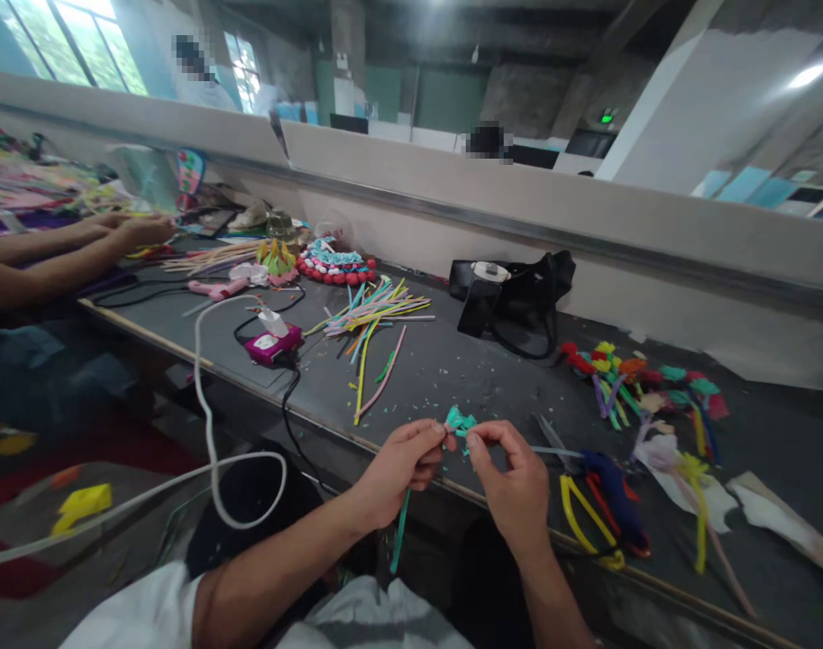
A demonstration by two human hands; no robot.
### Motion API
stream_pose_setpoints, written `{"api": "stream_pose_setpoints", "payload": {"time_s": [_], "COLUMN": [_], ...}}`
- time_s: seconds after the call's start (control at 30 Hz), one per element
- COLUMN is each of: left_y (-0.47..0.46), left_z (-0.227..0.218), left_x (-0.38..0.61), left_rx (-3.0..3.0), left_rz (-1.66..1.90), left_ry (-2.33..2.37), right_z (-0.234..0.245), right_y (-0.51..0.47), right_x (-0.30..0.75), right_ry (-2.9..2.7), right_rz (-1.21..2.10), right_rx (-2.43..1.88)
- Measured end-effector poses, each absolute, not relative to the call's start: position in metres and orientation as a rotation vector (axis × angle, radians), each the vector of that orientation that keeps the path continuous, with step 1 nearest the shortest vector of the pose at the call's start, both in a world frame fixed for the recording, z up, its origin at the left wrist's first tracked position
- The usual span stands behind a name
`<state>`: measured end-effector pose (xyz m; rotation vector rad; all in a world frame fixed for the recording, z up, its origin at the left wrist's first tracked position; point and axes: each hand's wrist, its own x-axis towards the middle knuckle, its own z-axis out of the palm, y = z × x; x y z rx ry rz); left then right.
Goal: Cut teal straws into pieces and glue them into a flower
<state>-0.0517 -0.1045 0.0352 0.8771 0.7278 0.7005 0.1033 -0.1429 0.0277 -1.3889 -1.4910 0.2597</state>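
Note:
My left hand [411,461] is closed on a teal craft flower [460,419], its fingers pinching just below the frilly head. A thin green stem [400,532] hangs down under that hand. My right hand [512,482] pinches the right edge of the flower head between thumb and forefinger. Both hands are just over the table's front edge. To the right of my right hand lie scissors [553,434], blades pointing away, beside a dark blue bundle [614,491] and a yellow loop [577,518].
Loose coloured strips [377,311] lie mid-table. A purple power socket [274,345] with a white cable stands left, near a pink glue gun [218,288]. Finished flowers [607,361] and a black bag [512,297] are right and behind. A co-worker's hands [141,233] work at far left.

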Motion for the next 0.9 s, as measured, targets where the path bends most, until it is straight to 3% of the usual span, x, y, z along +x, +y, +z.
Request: {"api": "stream_pose_setpoints", "payload": {"time_s": [0.9], "left_y": [-0.1073], "left_z": [0.0369], "left_x": [-0.0521], "left_rx": [0.926], "left_rz": [0.672], "left_ry": [0.799], "right_z": [0.0328], "right_y": [-0.1427], "right_x": [0.1024], "right_ry": [-1.633], "right_rz": [0.110], "right_rx": [-1.371]}}
